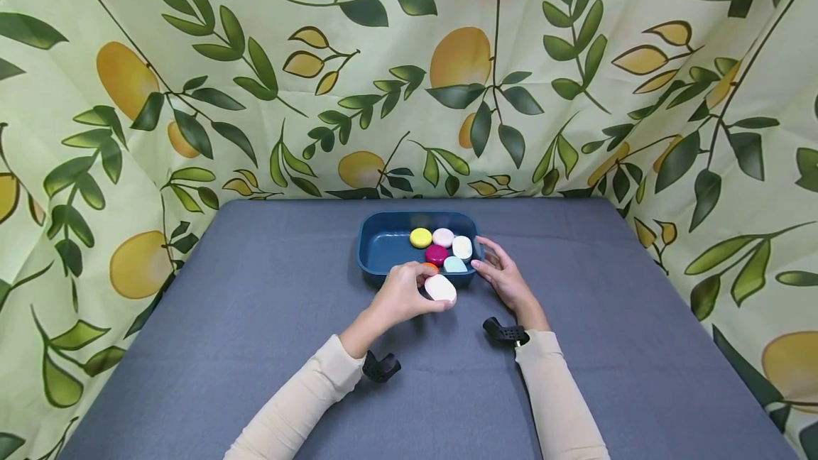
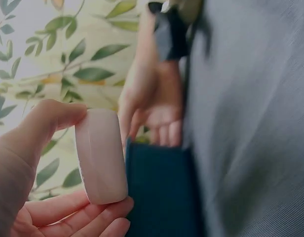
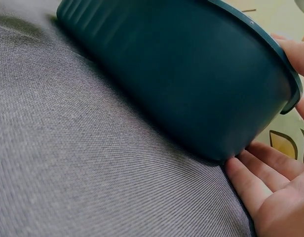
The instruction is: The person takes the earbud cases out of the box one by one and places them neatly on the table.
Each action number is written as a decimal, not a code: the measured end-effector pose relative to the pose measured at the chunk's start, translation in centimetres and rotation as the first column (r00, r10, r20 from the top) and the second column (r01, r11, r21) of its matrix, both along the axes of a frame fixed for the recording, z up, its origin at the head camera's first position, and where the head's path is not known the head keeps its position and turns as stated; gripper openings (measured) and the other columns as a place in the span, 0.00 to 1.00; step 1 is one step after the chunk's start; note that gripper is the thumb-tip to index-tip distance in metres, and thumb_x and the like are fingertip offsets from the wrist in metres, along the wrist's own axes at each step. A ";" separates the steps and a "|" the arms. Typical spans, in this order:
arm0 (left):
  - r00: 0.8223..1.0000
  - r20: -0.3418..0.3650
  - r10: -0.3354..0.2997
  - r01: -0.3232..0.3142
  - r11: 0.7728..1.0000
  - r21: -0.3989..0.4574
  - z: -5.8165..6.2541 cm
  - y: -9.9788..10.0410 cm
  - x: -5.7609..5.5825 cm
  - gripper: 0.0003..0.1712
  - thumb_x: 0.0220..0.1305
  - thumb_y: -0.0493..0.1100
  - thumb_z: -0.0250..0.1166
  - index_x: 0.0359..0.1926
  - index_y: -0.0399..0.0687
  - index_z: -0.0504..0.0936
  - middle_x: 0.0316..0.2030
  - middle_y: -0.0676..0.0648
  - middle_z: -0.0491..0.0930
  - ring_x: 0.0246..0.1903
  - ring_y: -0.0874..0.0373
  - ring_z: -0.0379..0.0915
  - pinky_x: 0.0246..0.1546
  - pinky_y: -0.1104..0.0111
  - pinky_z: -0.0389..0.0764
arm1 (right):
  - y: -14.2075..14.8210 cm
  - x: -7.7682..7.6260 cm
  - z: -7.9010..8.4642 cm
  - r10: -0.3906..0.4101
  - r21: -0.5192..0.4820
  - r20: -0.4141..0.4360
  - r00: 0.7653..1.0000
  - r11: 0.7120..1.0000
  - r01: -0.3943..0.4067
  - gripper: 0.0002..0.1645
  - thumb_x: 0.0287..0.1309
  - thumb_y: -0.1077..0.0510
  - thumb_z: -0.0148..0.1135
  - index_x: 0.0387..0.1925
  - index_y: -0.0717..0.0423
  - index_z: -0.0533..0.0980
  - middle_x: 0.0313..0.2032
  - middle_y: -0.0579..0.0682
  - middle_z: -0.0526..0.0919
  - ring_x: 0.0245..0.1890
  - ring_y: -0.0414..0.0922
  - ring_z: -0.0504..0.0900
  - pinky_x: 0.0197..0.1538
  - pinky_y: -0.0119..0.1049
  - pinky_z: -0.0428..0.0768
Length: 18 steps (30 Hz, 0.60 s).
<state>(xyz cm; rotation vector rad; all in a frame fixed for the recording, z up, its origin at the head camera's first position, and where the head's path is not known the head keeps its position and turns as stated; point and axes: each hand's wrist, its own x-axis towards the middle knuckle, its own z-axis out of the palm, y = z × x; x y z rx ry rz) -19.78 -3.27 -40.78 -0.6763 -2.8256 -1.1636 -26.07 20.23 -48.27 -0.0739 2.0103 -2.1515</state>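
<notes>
My left hand pinches a thick white block with rounded edges between thumb and fingers, held over the near side of a dark blue plastic bin. In the left wrist view this block is on edge, showing its smooth, pale side. At the bin's right end is my right hand, its thumb at the rim. The right wrist view has straight fingers touching the low part of the bin's wall. Inside lie yellow, pale pink, magenta, white and light blue rounded pieces.
An orange piece in the bin is partly hidden by the left hand. Grey cloth covers the table. A leaf-and-fruit patterned curtain rises behind it and along both sides. Black mounts sit at both wrists.
</notes>
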 end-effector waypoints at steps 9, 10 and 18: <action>1.000 0.024 0.016 -0.014 0.996 -0.084 -3.7 0.9 1.0 0.29 0.42 0.54 0.78 0.42 0.39 0.84 0.35 0.45 0.84 0.33 0.61 0.72 0.33 0.76 0.74 | 0.0 0.0 0.0 0.004 0.013 -0.002 1.000 1.000 -0.004 0.38 0.65 0.62 0.55 0.72 0.52 0.53 0.74 0.64 0.51 0.73 0.56 0.56 0.76 0.52 0.56; 0.999 0.024 0.023 -0.020 0.995 -0.095 -4.0 1.0 1.0 0.30 0.42 0.54 0.78 0.42 0.39 0.84 0.36 0.45 0.83 0.32 0.62 0.72 0.33 0.76 0.75 | 0.0 0.0 0.0 0.004 0.013 -0.002 1.000 1.000 -0.004 0.38 0.65 0.63 0.55 0.73 0.52 0.53 0.74 0.64 0.51 0.73 0.56 0.56 0.76 0.52 0.56; 0.999 0.035 0.033 -0.029 0.994 -0.110 -4.6 1.4 1.0 0.32 0.40 0.53 0.80 0.43 0.37 0.83 0.37 0.44 0.82 0.33 0.59 0.72 0.35 0.73 0.77 | -0.1 0.0 0.0 0.000 0.001 -0.004 1.000 1.000 0.000 0.38 0.65 0.63 0.56 0.72 0.53 0.53 0.74 0.64 0.51 0.73 0.55 0.56 0.76 0.51 0.56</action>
